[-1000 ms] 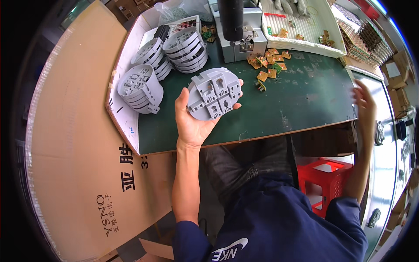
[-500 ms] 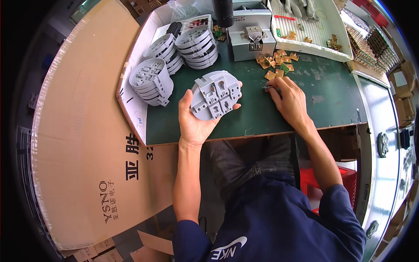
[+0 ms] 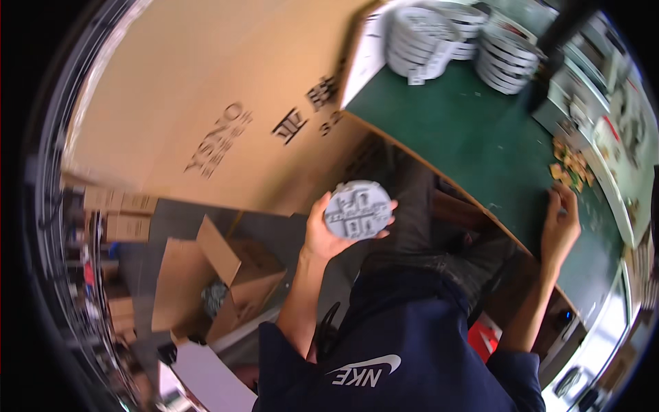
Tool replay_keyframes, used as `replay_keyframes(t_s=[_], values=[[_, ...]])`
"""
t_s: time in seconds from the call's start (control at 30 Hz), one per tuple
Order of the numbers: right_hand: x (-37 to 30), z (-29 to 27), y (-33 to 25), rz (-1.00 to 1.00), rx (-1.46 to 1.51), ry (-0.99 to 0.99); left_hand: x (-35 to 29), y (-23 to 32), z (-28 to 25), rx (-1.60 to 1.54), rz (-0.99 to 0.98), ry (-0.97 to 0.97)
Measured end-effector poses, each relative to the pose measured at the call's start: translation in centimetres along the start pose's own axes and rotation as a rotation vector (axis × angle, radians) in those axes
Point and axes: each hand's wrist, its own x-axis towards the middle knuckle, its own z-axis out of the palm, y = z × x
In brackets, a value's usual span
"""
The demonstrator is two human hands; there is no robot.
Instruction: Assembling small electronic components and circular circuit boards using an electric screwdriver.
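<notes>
My left hand (image 3: 321, 230) is closed round the rim of a round grey plastic housing (image 3: 357, 210), thumb on one side and fingers on the other. The housing's compartmented face is turned up, and it is held off the table, over the floor by my lap. My right hand (image 3: 561, 223) rests at the green table, its fingers bent and drawn together; any small thing between them is too blurred to make out. Just beyond those fingertips lies a pile of small orange-yellow boards (image 3: 571, 165).
Stacks of grey housings (image 3: 422, 42) stand at the far edge of the green table (image 3: 439, 130). A grey metal machine (image 3: 570, 103) and a white tray (image 3: 628, 144) are at the right. A large cardboard sheet (image 3: 226, 89) fills the left; an open carton (image 3: 226, 275) sits on the floor.
The view has swung left, bringing the open carton into sight. My left hand has carried the housing off the table edge toward the left. My right hand stays by the small boards.
</notes>
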Motion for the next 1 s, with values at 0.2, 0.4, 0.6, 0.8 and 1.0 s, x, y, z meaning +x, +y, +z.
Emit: replay_keyframes(t_s=[0.2, 0.4, 0.6, 0.8, 1.0], values=[[-0.3, 0.2, -0.4, -0.048, -0.031, -0.004, -18.5, -1.7, -9.0, -0.352, 0.743, 0.51], [0.1, 0.1, 0.3, -0.035, -0.002, -0.026, -32.9, 4.3, -15.4, -0.462, 1.62, 0.287], [-0.2, -0.1, -1.3, 0.035, 0.027, 0.007, -23.0, 5.3, -12.2, -0.14, 0.833, 0.063], [-0.3, -0.5, -2.8, 0.046, 0.06, -0.043, -2.6, 10.7, 9.5, 1.045, 0.301, -0.006], [0.6, -0.8, -2.9, -0.165, 0.008, -0.08, 18.2, 17.5, 18.6, 2.011, 0.519, -0.007]])
